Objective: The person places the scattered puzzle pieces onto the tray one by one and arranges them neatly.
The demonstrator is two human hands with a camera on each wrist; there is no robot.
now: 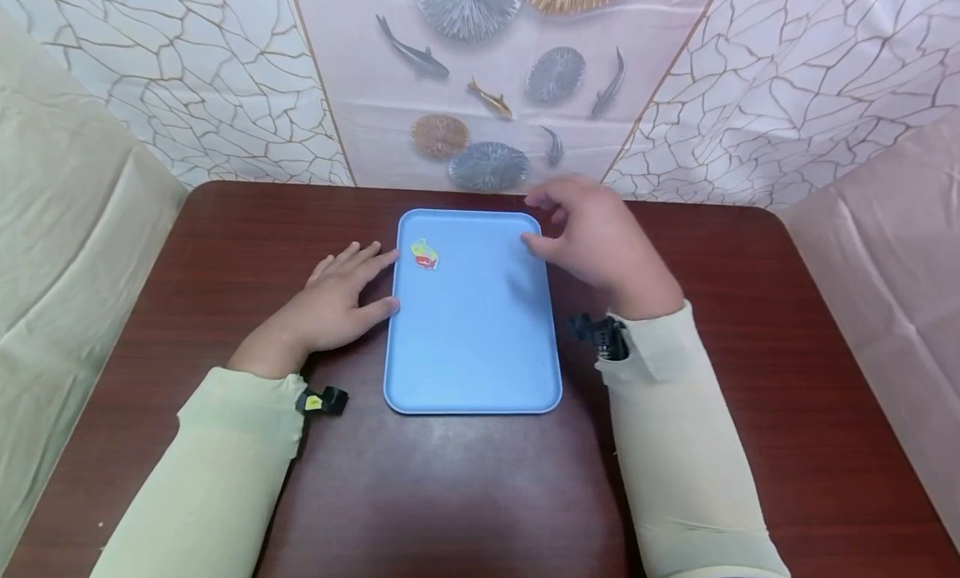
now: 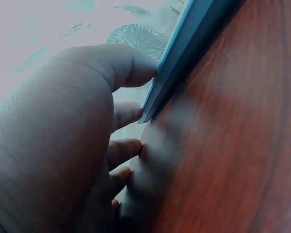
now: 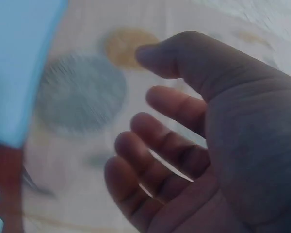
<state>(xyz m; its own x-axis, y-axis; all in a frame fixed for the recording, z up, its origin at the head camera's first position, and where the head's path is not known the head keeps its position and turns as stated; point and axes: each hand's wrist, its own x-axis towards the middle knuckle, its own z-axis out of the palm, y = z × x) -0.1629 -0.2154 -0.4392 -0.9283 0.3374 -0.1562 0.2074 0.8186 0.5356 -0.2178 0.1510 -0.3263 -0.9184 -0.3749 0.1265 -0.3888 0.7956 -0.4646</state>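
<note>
A light blue tray (image 1: pixel 474 336) lies on the dark wooden table, its long sides running away from me. Near its upper left corner is a small fish-shaped piece (image 1: pixel 424 254) in yellow-green and red. My left hand (image 1: pixel 333 303) rests at the tray's left side, fingers spread, with thumb and forefinger touching the rim. The left wrist view shows those fingertips against the tray's edge (image 2: pixel 172 60). Over the upper right corner of the tray hovers my right hand (image 1: pixel 592 232), slightly blurred. Its fingers are loosely bent with a gap to the thumb (image 3: pixel 157 60), and nothing is between them.
The brown table (image 1: pixel 750 378) extends on both sides of the tray. Behind it hangs a cloth (image 1: pixel 495 70) printed with fish and round leaf shapes. Pale fabric (image 1: pixel 67 253) covers the left side, and more (image 1: pixel 892 311) the right. Each wrist wears a small black camera mount (image 1: pixel 603 336).
</note>
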